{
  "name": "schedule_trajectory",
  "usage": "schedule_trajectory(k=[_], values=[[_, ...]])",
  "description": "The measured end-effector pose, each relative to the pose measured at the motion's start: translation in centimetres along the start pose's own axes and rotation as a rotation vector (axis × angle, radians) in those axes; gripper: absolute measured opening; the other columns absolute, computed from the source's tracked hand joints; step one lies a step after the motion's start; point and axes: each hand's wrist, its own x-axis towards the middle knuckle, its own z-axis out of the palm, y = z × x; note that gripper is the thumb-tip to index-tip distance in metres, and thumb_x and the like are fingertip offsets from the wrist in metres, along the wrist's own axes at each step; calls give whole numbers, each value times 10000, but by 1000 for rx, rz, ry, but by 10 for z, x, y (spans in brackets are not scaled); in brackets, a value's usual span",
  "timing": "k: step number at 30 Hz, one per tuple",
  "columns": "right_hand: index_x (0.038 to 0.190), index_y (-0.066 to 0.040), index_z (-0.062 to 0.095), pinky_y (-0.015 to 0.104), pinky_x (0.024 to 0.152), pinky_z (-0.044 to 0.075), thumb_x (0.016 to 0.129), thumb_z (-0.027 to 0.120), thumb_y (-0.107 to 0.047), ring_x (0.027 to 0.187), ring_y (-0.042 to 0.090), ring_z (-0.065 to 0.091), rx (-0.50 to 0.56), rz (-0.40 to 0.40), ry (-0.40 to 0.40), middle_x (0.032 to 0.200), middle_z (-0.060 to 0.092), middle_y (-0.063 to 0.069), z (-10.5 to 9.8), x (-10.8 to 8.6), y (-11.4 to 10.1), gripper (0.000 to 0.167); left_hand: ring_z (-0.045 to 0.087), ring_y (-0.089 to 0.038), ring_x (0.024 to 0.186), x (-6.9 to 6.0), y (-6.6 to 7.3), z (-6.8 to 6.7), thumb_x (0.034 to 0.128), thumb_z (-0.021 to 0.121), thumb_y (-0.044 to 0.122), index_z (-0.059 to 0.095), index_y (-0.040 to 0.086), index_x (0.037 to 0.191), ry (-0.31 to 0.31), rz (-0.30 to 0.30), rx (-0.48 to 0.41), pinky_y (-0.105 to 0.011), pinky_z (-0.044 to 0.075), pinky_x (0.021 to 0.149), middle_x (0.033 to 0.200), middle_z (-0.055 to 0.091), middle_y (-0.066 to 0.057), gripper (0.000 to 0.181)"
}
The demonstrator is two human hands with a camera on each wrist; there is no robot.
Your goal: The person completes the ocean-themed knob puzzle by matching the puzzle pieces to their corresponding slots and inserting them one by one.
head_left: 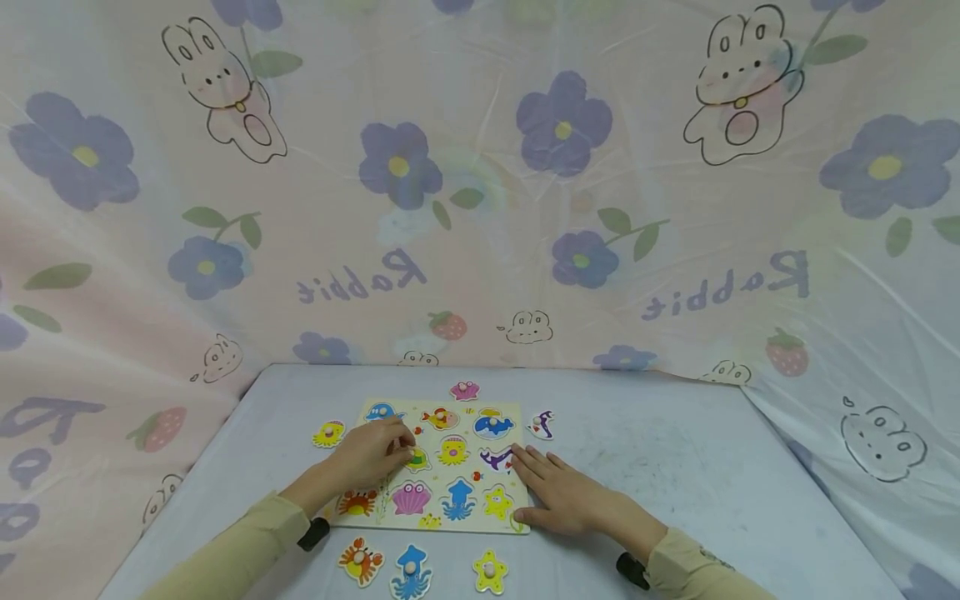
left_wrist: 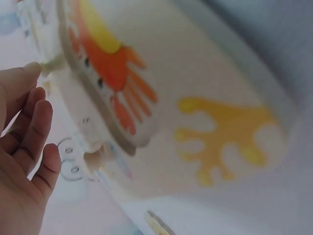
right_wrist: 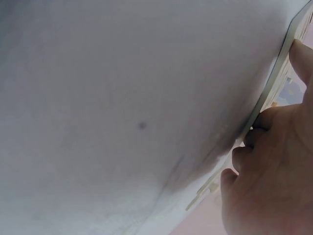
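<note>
A pale board point(head_left: 442, 523) printed with sea animals lies on the table. My left hand point(head_left: 371, 454) is over its left half, thumb and fingertip pinching the knob of a green and yellow piece point(head_left: 418, 460). In the left wrist view that hand point(left_wrist: 24, 142) holds a small knob point(left_wrist: 51, 66) beyond the crab picture point(left_wrist: 105, 61). At the board's right edge lies my right hand point(head_left: 566, 498), fingers extended, touching the edge near the purple picture point(head_left: 493, 458). The right wrist view shows this hand point(right_wrist: 274, 166) with its thumb against the board's side point(right_wrist: 269, 93).
Around the board lie loose knobbed pieces: yellow octopus point(head_left: 328, 433), pink shell point(head_left: 465, 390), purple and white piece point(head_left: 542, 425), orange crab point(head_left: 361, 562), blue squid point(head_left: 410, 573) and yellow starfish point(head_left: 490, 572). A printed curtain point(head_left: 480, 208) hangs behind the table point(head_left: 660, 442).
</note>
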Motion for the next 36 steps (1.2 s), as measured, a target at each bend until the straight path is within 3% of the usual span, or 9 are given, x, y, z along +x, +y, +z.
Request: schedule_trajectory(k=[3,7,9,15,19,27,36], values=[[1650,-112,270,519,1258,186,999,506,-670,1591,276,170,-2,1,0,1737,163,40,0,0,0,889,501,-53,776,-2,-4,-5,982,750,265,739,223,1068,42,-22,-42,-244,455,670,908,544,171,97],[1649,-109,270,521,1258,183,1003,502,-666,1591,280,168,-6,-2,1,1737,159,42,0,0,0,885,508,-38,759,-5,-17,-10,958,777,192,743,163,1067,129,36,-46,-224,460,626,935,579,128,118],[1649,-108,272,523,1257,184,1002,501,-668,1591,280,170,-5,-4,2,1737,160,43,0,0,1,885,518,-37,765,-7,-25,-13,945,788,160,747,148,1072,156,36,-51,-226,464,621,957,605,113,134],[1649,-110,272,529,1256,183,995,500,-680,1590,281,174,-3,-3,5,1736,165,44,1,0,1,897,533,-89,800,-13,-52,-20,948,783,159,756,140,1093,191,-82,-81,-275,450,657,983,629,91,148],[1648,-106,272,533,1255,182,994,501,-681,1589,287,175,-10,-5,9,1735,167,50,1,1,2,901,540,-117,811,-19,-71,-26,936,790,131,754,109,1088,214,-96,-86,-278,458,663,988,645,51,157],[1648,-105,271,528,1256,182,996,507,-674,1590,283,173,-12,-5,6,1735,167,48,1,0,1,898,535,-130,801,-31,-98,-38,927,787,104,751,89,1059,198,-128,-63,-278,450,643,968,647,28,137],[1646,-100,276,533,1254,186,999,517,-661,1588,287,179,-6,-8,7,1734,173,53,-1,-1,-1,890,530,-141,794,-42,-103,-47,921,796,122,740,67,1020,127,-176,-61,-291,457,654,954,641,6,127]])
